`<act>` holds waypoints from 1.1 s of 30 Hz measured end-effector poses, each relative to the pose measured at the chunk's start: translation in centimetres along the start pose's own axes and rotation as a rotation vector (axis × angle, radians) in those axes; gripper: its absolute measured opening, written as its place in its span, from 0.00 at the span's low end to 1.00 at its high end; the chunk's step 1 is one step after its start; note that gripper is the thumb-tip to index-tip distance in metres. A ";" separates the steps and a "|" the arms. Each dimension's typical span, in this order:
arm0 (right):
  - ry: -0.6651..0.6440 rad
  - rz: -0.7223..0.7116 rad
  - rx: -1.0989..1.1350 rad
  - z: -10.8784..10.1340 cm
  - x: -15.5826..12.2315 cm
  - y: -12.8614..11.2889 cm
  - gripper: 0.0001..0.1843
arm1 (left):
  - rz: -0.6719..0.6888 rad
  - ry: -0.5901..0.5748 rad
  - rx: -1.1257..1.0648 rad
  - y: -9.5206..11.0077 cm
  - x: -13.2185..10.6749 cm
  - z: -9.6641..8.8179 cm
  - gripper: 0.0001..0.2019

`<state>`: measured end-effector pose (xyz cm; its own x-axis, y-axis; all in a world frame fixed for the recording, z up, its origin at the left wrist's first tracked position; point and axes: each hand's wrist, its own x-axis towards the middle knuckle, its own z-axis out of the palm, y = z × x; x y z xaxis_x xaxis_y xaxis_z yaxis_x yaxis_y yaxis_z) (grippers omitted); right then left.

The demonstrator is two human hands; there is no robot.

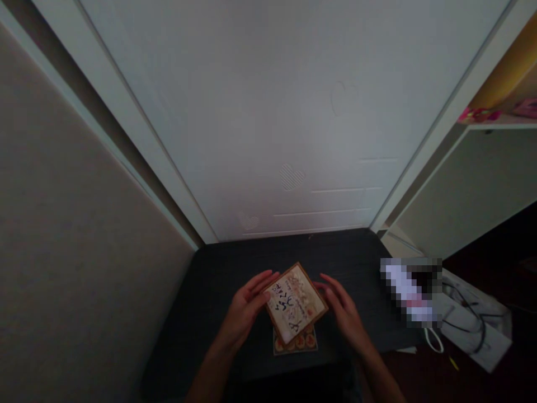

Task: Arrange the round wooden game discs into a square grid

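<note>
A flat square box (296,305) with a brown rim and a pale printed cover with dark lettering is tilted cornerwise between my hands. My left hand (245,308) grips its left corner, thumb on the cover and fingers along the far side. At the right corner, my right hand (342,308) holds the edge, with one finger stretched out past it. Partly hidden beneath the box, a flat piece with rows of round reddish pictures (296,342) lies on the dark tabletop (235,263).
A white panel (268,123) with embossed hearts rises behind the table, and a grey wall (75,224) stands on the left. At right are a blurred-out object (409,294), a white box with dark cables (478,324) and an open shelf (499,129).
</note>
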<state>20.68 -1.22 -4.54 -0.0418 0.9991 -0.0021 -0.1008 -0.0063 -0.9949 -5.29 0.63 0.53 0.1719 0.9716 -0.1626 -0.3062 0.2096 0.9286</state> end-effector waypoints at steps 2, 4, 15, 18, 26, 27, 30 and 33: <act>-0.073 0.100 0.070 0.0 0.1 -0.9 0.29 | -0.024 -0.129 0.069 0.4 -0.1 0.2 0.22; -0.161 0.160 0.113 0.4 0.2 -1.8 0.31 | -0.028 -0.229 0.151 0.7 -0.1 0.7 0.20; 0.115 0.175 0.496 2.0 0.7 -1.9 0.23 | -0.040 -0.053 0.109 -1.4 0.2 1.2 0.30; 0.159 0.170 0.564 2.2 0.5 -1.8 0.22 | -0.102 -0.034 0.048 -2.6 0.1 1.0 0.32; 0.172 0.171 0.424 2.6 0.3 -0.4 0.30 | -0.073 0.132 0.104 -3.7 1.7 1.1 0.36; 0.155 0.173 0.374 2.4 0.3 -0.4 0.30 | -0.061 0.173 0.129 -3.8 2.1 0.9 0.36; 0.077 0.165 0.225 2.0 0.4 -0.6 0.28 | -0.001 0.257 0.277 -4.0 3.3 0.0 0.28; -0.002 0.155 0.116 1.8 0.4 -1.0 0.30 | 0.017 0.266 0.390 -4.2 4.2 -1.0 0.22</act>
<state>18.98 -0.86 -3.36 -0.0677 0.9858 -0.1537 -0.2066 -0.1645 -0.9645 -4.19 3.93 -4.34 -0.0912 0.9797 -0.1787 0.0763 0.1858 0.9796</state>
